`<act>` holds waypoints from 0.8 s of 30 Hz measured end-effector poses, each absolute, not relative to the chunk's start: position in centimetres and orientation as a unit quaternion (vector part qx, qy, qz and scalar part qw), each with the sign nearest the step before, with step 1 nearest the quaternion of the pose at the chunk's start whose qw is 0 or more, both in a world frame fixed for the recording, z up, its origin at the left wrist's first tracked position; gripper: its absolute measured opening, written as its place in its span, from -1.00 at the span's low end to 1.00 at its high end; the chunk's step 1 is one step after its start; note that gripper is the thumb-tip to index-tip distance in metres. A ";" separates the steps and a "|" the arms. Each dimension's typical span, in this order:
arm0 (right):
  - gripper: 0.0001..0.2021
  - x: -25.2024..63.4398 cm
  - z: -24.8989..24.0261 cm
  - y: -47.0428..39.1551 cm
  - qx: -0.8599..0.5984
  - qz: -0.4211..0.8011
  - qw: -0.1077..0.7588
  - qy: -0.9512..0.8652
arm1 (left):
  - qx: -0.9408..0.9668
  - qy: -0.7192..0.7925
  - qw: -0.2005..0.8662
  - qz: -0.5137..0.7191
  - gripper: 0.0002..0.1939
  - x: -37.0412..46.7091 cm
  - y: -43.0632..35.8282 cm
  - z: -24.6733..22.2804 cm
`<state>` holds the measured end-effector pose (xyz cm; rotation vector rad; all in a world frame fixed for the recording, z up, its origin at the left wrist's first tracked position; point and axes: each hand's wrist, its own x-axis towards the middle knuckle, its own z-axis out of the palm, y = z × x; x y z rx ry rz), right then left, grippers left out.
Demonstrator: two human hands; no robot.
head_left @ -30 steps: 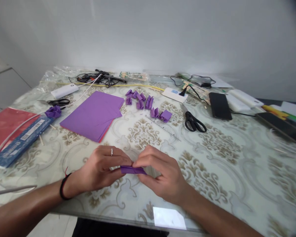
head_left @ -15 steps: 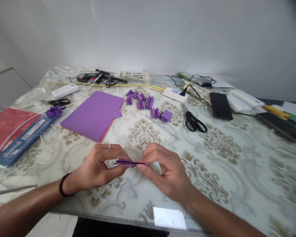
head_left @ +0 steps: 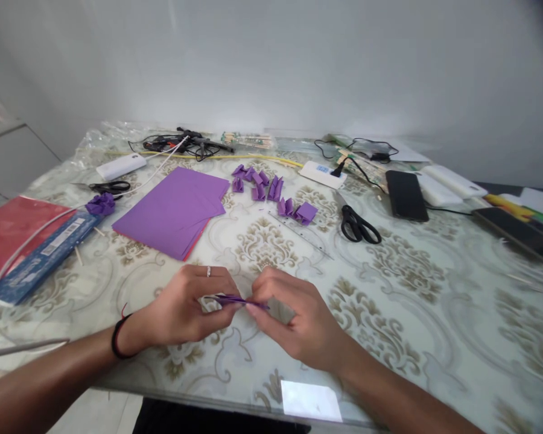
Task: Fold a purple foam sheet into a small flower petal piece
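A small folded piece of purple paper (head_left: 228,299) is held edge-on above the table's near half. My left hand (head_left: 192,304), with a ring and a dark wrist cord, pinches its left part between thumb and fingers. Close beside it, my right hand (head_left: 294,313) pinches the right part, its fingertips almost touching the left ones. Fingers cover the middle of the paper. Farther back lie several small folded purple paper pieces (head_left: 259,191). A stack of purple paper sheets (head_left: 172,208) rests to the left, with red showing underneath.
Black-handled scissors (head_left: 358,226) and a clear ruler (head_left: 301,234) lie beyond my right hand. A power strip (head_left: 322,173), phone (head_left: 406,194) and cables stand behind. At left are crumpled purple paper (head_left: 100,204), a red and blue packet (head_left: 36,253) and other scissors (head_left: 111,187).
My right hand has shifted slightly left, closer to my left hand, and grips the purple paper nearer its middle. The paper's right end now shows beyond the right fingertips.
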<state>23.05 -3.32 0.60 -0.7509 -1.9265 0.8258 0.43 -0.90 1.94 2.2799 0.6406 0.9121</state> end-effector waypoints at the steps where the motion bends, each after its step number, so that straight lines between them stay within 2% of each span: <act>1: -0.83 23.1 0.6 -3.3 -0.307 0.332 0.439 -0.776 | 0.854 0.250 0.305 0.339 -0.94 0.4 -0.9 2.0; 24: -0.81 23.1 1.0 -3.3 -0.307 0.337 0.450 -0.768 | 0.857 0.234 0.327 0.321 -0.91 0.3 -0.6 1.9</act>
